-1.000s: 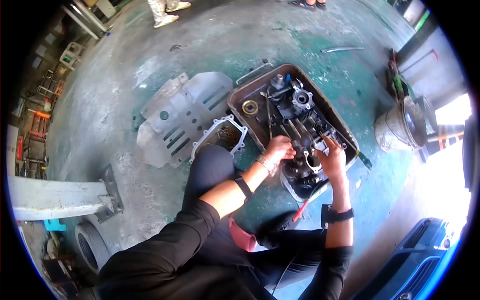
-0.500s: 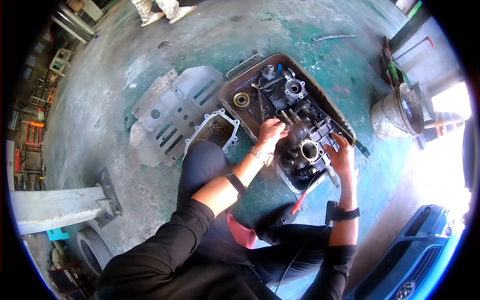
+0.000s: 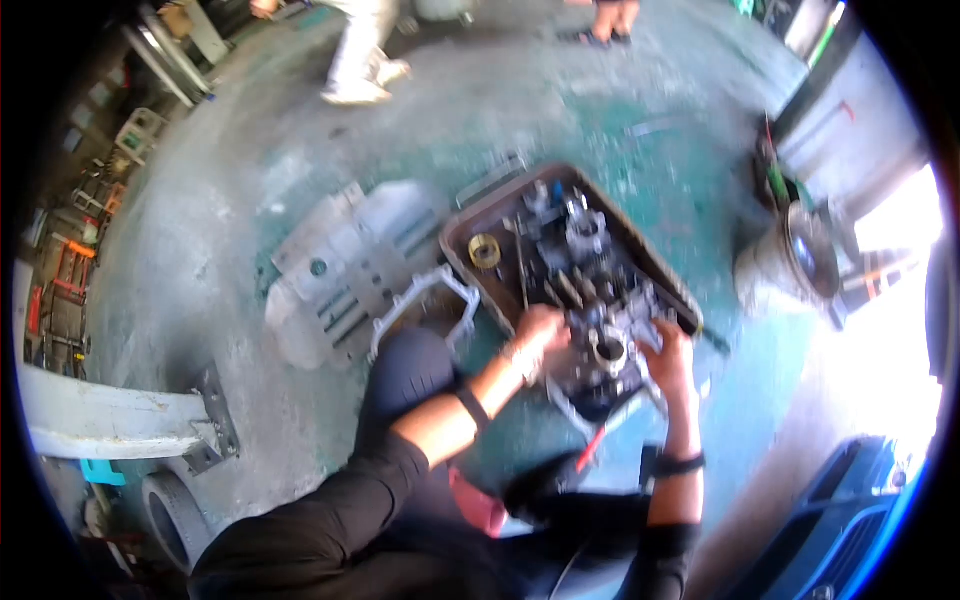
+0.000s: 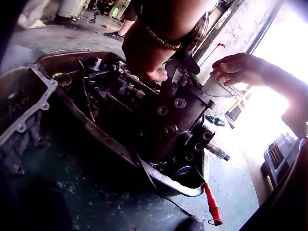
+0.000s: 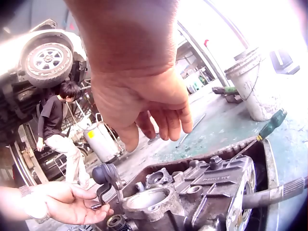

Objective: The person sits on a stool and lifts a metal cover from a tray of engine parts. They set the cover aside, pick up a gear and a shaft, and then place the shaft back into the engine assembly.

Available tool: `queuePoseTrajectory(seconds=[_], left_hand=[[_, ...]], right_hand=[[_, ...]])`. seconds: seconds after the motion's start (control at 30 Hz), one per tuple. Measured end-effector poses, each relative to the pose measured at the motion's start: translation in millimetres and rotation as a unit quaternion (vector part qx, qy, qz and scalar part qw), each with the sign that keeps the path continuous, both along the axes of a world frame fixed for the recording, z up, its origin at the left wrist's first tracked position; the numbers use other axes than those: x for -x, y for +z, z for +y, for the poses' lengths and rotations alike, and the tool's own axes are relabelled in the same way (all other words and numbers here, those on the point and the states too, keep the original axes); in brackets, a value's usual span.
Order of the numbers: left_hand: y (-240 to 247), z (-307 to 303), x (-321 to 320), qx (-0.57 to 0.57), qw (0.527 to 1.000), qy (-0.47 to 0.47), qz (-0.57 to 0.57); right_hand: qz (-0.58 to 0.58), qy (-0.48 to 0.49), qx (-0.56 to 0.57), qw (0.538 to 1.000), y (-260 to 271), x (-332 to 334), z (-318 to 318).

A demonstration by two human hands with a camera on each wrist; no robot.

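Note:
A dark metal gearbox housing (image 5: 211,187) with a round flanged opening sits in a brown metal tray (image 3: 652,262). My left hand (image 5: 67,202) is at its left side, thumb and fingers pinching the end of a dark curved lever (image 5: 102,185) attached beside the opening. In the left wrist view this left hand (image 4: 147,53) hides much of the lever. My right hand (image 3: 672,358) hangs over the housing's right side with loosely bent fingers, holding nothing; the right wrist view shows the hand (image 5: 149,103) apart from the metal.
Inside the tray lie a brass-coloured ring gear (image 3: 485,251) and several loose castings. Left of it are a pan-like cover (image 3: 470,298) and a slotted metal plate (image 3: 320,290). A green-handled screwdriver (image 5: 273,124) and a red-handled tool (image 4: 212,204) stick out. A bucket (image 5: 252,86) stands beyond.
My right hand has drawn away from the round opening to the housing's right side, its fingers loosening. My left hand stays at the left side. In the background a person's legs have shifted.

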State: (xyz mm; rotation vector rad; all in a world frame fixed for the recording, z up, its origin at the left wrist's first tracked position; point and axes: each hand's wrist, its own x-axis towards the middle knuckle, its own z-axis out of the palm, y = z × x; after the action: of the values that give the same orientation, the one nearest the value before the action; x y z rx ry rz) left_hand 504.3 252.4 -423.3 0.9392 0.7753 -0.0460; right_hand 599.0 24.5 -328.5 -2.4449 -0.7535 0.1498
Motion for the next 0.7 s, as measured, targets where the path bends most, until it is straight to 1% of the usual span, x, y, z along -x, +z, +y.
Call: queuePoseTrajectory(seconds=[0.03, 0.07, 0.1, 0.13, 0.17, 0.2, 0.23, 0.37, 0.43, 0.47, 0.53, 0.57, 0.67, 0.7], left_hand=[[-8.1, -0.7, -5.6, 0.021, 0.999, 0.004, 0.029], [0.1, -2.2, -7.2, -0.004, 0.999, 0.003, 0.050], [5.0, -7.5, -5.3, -0.056, 0.997, 0.031, 0.036], [6.6, -7.1, -1.3, -0.048, 0.999, 0.022, 0.012], [-2.8, -6.1, -0.4, -0.037, 0.999, 0.015, 0.007], [-9.4, -6.2, 3.4, -0.028, 1.000, 0.003, -0.009], [-13.8, -4.7, 5.5, -0.035, 0.998, -0.047, 0.000], [-13.0, -6.0, 10.5, -0.057, 0.992, -0.115, 0.004], [-12.5, -10.0, 6.9, -0.097, 0.984, -0.150, 0.025], [-14.5, -10.6, 5.0, -0.109, 0.980, -0.165, 0.032], [-7.4, -12.3, 5.5, -0.122, 0.975, -0.183, 0.030], [-3.6, -14.6, 6.3, -0.126, 0.972, -0.196, 0.029], [3.7, -18.5, 6.4, -0.086, 0.967, -0.241, 0.009], [5.9, -20.5, 6.9, -0.085, 0.967, -0.240, 0.008]], right_hand=[[-0.023, 0.002, -0.002, 1.000, -4.8, -1.3, -1.1], [-0.044, 0.010, -0.006, 0.999, -13.5, -3.7, -3.9], [-0.010, -0.003, -0.002, 1.000, -13.2, -4.6, -1.8], [0.000, -0.012, -0.002, 1.000, -6.7, -1.2, 1.8], [-0.009, -0.004, -0.015, 1.000, -5.3, 0.7, 5.0], [-0.013, 0.000, -0.026, 1.000, -4.9, 1.0, 6.9], [-0.022, 0.006, -0.036, 0.999, -1.8, 2.4, 9.4], [-0.039, 0.025, -0.050, 0.998, 8.2, 9.2, 13.6], [-0.062, 0.033, -0.056, 0.996, 7.4, 10.6, 12.7], [-0.060, 0.031, -0.059, 0.996, 4.8, 10.2, 11.4], [-0.014, 0.025, -0.036, 0.999, 8.3, 9.7, 10.3], [-0.020, 0.029, -0.043, 0.998, 4.5, 8.1, 12.1], [-0.036, 0.030, -0.038, 0.998, -1.0, 6.1, 9.6], [-0.021, 0.024, -0.035, 0.999, 0.0, 7.4, 10.0]])
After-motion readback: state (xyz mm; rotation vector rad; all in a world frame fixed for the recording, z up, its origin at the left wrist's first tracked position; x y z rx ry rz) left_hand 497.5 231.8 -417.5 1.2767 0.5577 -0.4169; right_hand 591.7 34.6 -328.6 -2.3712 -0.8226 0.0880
